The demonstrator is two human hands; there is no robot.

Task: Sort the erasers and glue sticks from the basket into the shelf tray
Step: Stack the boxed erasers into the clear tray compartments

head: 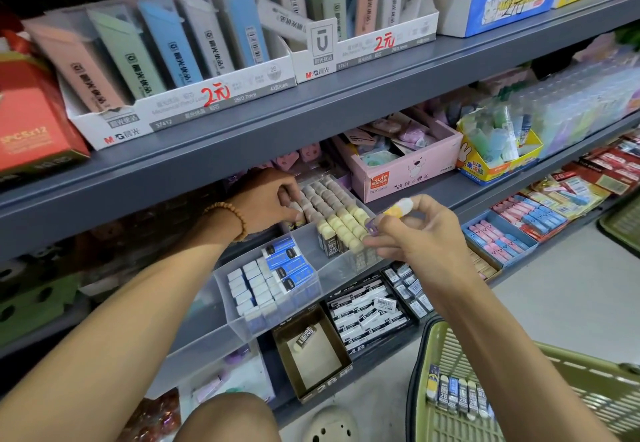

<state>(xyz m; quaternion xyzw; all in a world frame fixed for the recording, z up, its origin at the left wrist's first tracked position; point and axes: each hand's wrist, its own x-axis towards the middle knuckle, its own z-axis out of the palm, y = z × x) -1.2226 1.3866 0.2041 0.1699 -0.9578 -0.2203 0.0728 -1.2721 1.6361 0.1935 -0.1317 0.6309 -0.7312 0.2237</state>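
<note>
Cream block erasers (341,221) fill the clear plastic shelf tray (304,289), where the left hand (268,200) pinches one. Right hand (415,233) grips a yellow-white eraser (398,208) above the tray's front edge. Green plastic basket (519,393) sits below.

The grey shelf (398,70) holds many boxes. On top sit white boxes of pencil leads (180,95). Below sit a clear tray (311,261) of erasers, a pink box (405,167) and a yellow box (498,161).

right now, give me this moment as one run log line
left hand: reaching into clear tray at tan erasers | right hand: pinching yellow eraser over tray | basket: erasers remain
</note>
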